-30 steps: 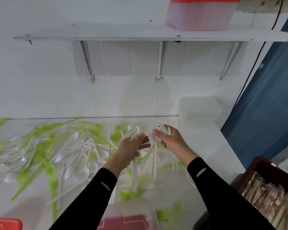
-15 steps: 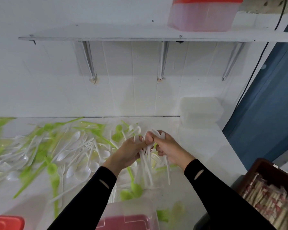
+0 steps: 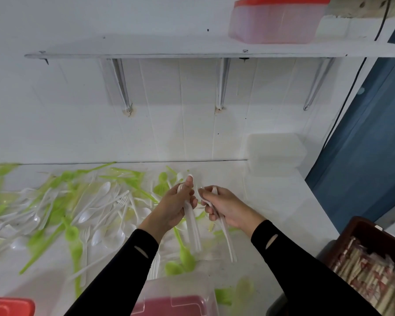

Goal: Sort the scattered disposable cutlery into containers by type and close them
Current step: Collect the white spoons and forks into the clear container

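Cutlery [image 3: 96, 208], disposable, white and green: scattered on the table [image 3: 271, 201], mostly left of the hands. Left hand [image 3: 170, 209]: fingers curled round a white bundle [image 3: 193, 229], handles hanging down. Right hand [image 3: 228, 209]: grips a few white pieces [image 3: 227, 238]. Clear container [image 3: 176, 290]: at near edge.

Bright, soft, even light — faint shadows beneath the shelf [image 3: 192, 47]; edges bend, wide-angle; cutlery [image 3: 84, 216] at left blurred.
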`<state>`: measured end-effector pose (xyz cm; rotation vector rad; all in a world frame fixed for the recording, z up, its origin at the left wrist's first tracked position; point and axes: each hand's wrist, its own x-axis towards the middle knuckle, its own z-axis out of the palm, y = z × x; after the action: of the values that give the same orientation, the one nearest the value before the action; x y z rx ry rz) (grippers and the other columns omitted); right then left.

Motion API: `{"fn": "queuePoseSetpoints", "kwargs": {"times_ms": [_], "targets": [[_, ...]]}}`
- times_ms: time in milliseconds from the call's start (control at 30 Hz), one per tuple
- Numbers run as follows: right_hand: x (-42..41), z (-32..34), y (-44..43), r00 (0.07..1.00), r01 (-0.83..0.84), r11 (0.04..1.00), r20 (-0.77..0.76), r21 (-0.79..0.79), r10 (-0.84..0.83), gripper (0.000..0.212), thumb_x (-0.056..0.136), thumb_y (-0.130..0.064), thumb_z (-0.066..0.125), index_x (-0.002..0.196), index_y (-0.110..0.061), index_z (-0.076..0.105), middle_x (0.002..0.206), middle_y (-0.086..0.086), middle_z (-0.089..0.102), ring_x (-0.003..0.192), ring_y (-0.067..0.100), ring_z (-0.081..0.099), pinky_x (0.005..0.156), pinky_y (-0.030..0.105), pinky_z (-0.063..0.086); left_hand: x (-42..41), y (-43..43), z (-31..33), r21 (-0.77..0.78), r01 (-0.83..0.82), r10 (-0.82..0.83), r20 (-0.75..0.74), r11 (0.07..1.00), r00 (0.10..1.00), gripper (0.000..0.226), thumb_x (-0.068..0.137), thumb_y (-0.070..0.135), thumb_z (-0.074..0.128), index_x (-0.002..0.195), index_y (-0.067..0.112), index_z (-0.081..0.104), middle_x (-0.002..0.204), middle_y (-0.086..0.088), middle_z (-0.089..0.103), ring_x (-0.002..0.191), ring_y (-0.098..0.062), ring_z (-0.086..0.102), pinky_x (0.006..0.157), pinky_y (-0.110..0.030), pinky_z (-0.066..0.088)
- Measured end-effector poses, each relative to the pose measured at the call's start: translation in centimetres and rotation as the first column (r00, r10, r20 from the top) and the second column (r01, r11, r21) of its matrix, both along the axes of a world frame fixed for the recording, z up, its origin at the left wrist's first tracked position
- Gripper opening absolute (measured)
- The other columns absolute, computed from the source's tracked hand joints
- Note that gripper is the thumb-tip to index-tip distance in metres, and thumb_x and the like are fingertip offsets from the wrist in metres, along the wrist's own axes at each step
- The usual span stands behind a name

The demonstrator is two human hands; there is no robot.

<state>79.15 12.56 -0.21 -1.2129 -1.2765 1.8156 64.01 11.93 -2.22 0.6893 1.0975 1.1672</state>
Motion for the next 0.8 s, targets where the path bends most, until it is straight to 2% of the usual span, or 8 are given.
{"fn": "queuePoseSetpoints", "kwargs": {"times_ms": [67,167,400,467,533,633,733,800], "targets": [[-0.4,-0.5,-0.4,0.998,-0.063,0.998,0.026,0.031,0.062,0.025,0.099,-0.027,0.057,0.079,-0.011,0.06,0.064,-0.003,0.05,0.048,0.008,0.04,0.041,0.021,0.036,0.0,0.1,-0.2,0.068,0.104,-0.095,-0.119,0.992,0.988,0.048,0.082,0.055,0.064,0.085,0.009,0.051,0.066,-0.009,0.05,0.054,-0.015,0.051,0.058,-0.023,0.048],[-0.8,-0.6,-0.6,0.998,-0.05,0.998,0.031,0.026,0.049,0.029,0.097,-0.033,0.059,0.089,-0.005,0.057,0.069,0.001,0.052,0.049,0.009,0.043,0.042,0.022,0.039,0.1,-0.1,-0.3,0.149,0.195,-0.175,-0.14,0.969,0.975,0.043,0.082,0.048,0.069,0.086,0.009,0.053,0.067,-0.011,0.052,0.058,-0.018,0.051,0.062,-0.026,0.046],[-0.9,-0.4,-0.9,0.993,-0.037,0.999,0.116,0.037,0.032,0.056,0.096,-0.056,0.047,0.113,-0.003,0.051,0.1,0.018,0.063,0.063,0.034,0.07,0.051,0.034,0.055,0.3,-0.1,-0.8,0.165,-0.018,0.066,-0.295,0.986,0.953,0.03,0.099,0.035,0.054,0.095,0.006,0.061,0.07,-0.004,0.06,0.063,-0.016,0.053,0.064,-0.03,0.043],[-0.8,-0.4,-1.0,0.991,-0.022,0.999,0.13,0.042,0.016,0.055,0.093,-0.059,0.049,0.114,-0.008,0.05,0.103,0.019,0.067,0.063,0.037,0.07,0.05,0.035,0.055,0.2,0.0,-0.5,0.154,-0.127,0.163,-0.246,0.98,0.955,0.028,0.1,0.032,0.054,0.1,0.005,0.06,0.075,0.0,0.068,0.071,-0.019,0.063,0.069,-0.034,0.05],[-0.5,-0.4,-1.0,0.97,0.007,0.991,0.238,0.132,-0.039,0.052,0.09,-0.064,0.05,0.114,-0.017,0.048,0.093,0.012,0.072,0.051,0.027,0.066,0.045,0.029,0.05,0.0,0.0,-0.2,0.121,-0.22,0.234,-0.115,0.968,0.965,0.026,0.101,0.027,0.052,0.108,0.002,0.056,0.092,-0.003,0.073,0.086,-0.026,0.068,0.078,-0.041,0.056],[-0.7,-0.5,-0.6,0.915,0.094,0.967,0.361,0.237,-0.178,0.054,0.09,-0.067,0.047,0.116,-0.02,0.044,0.08,0.005,0.074,0.032,0.008,0.04,0.037,0.019,0.032,0.0,-0.1,0.3,0.063,-0.287,0.287,0.009,0.956,0.958,0.018,0.101,0.021,0.051,0.108,0.004,0.051,0.09,-0.008,0.065,0.077,-0.023,0.068,0.068,-0.035,0.059],[-0.7,-0.6,0.1,0.929,0.211,0.972,0.289,0.102,-0.232,0.047,0.096,-0.06,0.04,0.116,-0.017,0.033,0.085,0.006,0.062,0.037,0.009,0.031,0.038,0.02,0.025,0.1,0.0,0.1,0.051,-0.266,0.266,0.0,0.963,0.964,0.015,0.098,0.023,0.057,0.104,0.011,0.051,0.084,-0.006,0.05,0.066,-0.018,0.058,0.063,-0.032,0.057],[-0.4,-0.4,0.5,0.944,0.224,0.974,0.246,0.003,-0.218,0.034,0.095,-0.038,0.048,0.116,-0.016,0.031,0.086,0.004,0.048,0.045,0.01,0.028,0.04,0.022,0.024,0.3,0.0,-0.1,0.053,-0.199,0.202,-0.057,0.979,0.978,0.023,0.095,0.031,0.063,0.1,0.01,0.054,0.085,-0.005,0.048,0.065,-0.017,0.056,0.063,-0.03,0.056]]}}
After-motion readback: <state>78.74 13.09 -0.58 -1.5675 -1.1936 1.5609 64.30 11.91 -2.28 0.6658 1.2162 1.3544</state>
